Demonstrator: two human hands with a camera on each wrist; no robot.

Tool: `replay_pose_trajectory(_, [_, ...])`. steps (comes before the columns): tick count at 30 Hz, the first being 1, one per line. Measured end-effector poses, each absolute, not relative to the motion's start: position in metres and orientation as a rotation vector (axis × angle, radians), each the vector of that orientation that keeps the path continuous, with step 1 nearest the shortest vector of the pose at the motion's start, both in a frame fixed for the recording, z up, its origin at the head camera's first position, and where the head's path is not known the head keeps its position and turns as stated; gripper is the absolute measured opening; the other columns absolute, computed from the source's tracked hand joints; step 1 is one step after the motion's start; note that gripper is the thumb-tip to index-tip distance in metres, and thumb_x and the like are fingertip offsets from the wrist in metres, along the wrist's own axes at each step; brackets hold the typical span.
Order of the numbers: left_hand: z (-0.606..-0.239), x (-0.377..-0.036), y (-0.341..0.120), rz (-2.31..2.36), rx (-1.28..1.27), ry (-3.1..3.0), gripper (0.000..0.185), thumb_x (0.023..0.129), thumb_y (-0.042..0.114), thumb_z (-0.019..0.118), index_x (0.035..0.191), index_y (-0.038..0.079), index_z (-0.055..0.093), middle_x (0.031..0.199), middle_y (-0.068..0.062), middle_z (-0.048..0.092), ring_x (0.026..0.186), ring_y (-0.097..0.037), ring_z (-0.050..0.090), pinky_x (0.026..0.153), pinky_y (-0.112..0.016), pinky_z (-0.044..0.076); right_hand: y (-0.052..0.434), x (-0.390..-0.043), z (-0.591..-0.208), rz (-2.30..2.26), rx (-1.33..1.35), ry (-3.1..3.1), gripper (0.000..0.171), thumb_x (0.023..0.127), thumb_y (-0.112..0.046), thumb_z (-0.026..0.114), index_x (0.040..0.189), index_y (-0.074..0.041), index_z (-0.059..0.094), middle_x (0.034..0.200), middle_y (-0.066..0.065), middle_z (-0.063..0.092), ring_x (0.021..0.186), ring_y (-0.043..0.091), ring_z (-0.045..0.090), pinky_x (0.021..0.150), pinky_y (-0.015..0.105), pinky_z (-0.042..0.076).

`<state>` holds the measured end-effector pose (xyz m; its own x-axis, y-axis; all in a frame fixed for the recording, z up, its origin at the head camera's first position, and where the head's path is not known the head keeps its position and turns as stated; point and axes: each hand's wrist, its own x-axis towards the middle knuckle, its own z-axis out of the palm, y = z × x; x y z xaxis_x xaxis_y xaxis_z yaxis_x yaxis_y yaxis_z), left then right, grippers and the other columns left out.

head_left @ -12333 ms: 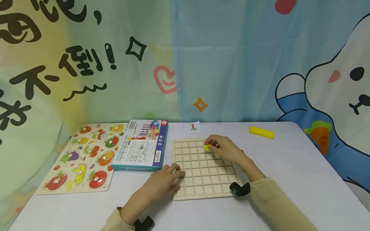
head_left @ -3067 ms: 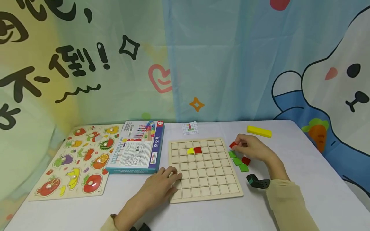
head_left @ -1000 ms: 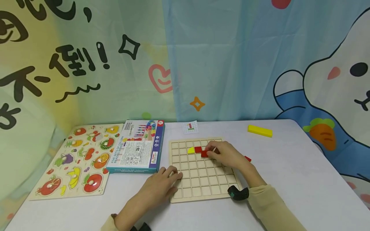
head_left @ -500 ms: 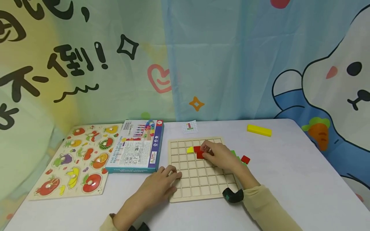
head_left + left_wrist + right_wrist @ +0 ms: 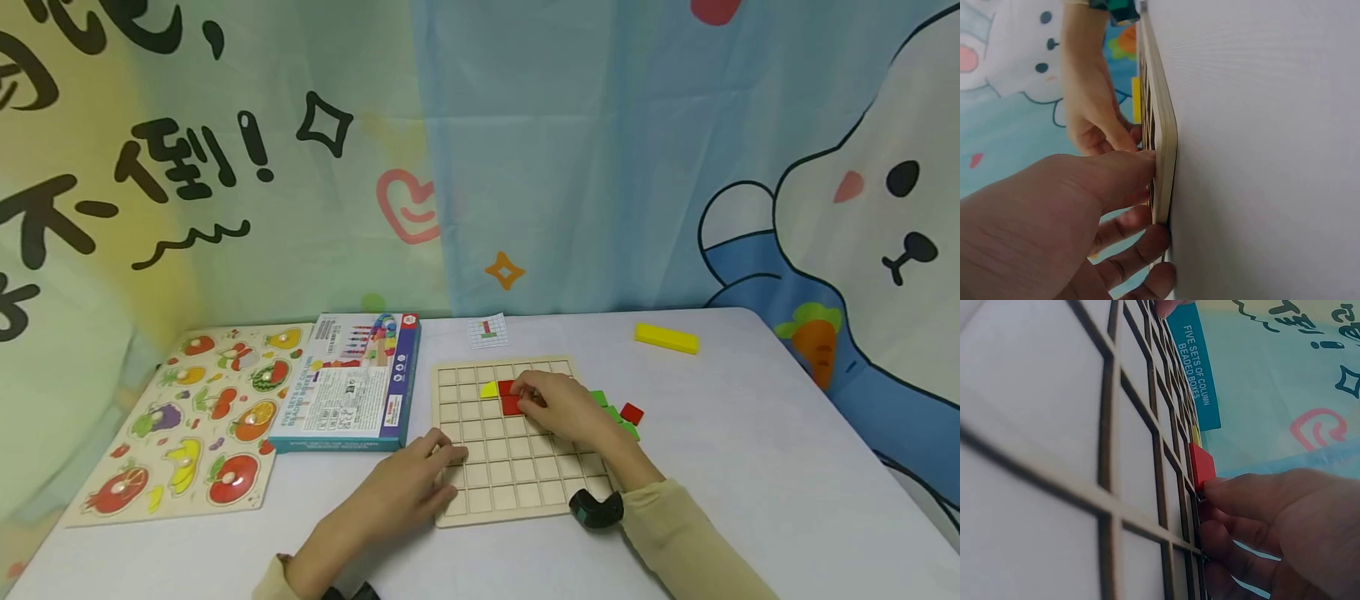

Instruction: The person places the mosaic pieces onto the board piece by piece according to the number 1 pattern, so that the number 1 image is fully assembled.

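A wooden grid board lies on the table. A yellow piece and a red tile sit side by side in its second row. My right hand pinches a second red tile in the cell just below the first. The right wrist view shows the fingertips on that red tile, which stands tilted against the board. My left hand rests with relaxed fingers on the board's near left corner, touching the board edge.
Loose green tiles and a red tile lie right of the board. A yellow block and a pattern card lie farther back. A blue box and a fruit puzzle are on the left.
My right hand took a red tile from the loose pile, carried it left over the board and lowered it under the first red tile. The left hand stayed on the corner.
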<state>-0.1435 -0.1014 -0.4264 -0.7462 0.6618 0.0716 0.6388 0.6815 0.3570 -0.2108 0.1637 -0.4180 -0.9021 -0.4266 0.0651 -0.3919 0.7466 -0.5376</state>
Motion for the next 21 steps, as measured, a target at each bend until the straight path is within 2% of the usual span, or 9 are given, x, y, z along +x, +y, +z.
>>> replay_pose_trajectory(5, [-0.434,-0.147,-0.105,0.651,1.177,2.799,0.037,0.09,0.028,0.063,0.126,0.026,0.059,0.109,0.01,0.048,0.078,-0.001,0.044,0.071,-0.019,0.043,0.164,-0.211,-0.419,-0.858,-0.688,2.878,0.017,0.092,-0.015,0.06,0.107,-0.01,0.065,0.085,-0.006,0.062,0.072,0.006,0.052,0.068,0.024,0.044])
replay_pose_trajectory(12, [-0.439,-0.15,-0.11,0.834,1.158,2.72,0.037,0.089,0.029,0.064,0.126,0.026,0.06,0.108,0.013,0.047,0.075,0.001,0.046,0.065,-0.014,0.04,0.163,-0.211,-0.42,-0.861,-0.687,2.877,0.016,0.092,-0.015,0.06,0.107,-0.011,0.065,0.083,-0.006,0.06,0.071,0.006,0.05,0.065,0.023,0.043])
replay_pose_trajectory(21, [-0.441,-0.15,-0.11,0.884,1.112,2.695,0.037,0.089,0.029,0.065,0.126,0.027,0.06,0.109,0.014,0.047,0.076,0.001,0.046,0.067,-0.015,0.04,0.165,-0.209,-0.416,-0.879,-0.676,2.86,0.014,0.092,-0.018,0.06,0.104,-0.014,0.065,0.085,-0.008,0.061,0.073,0.008,0.052,0.068,0.024,0.044])
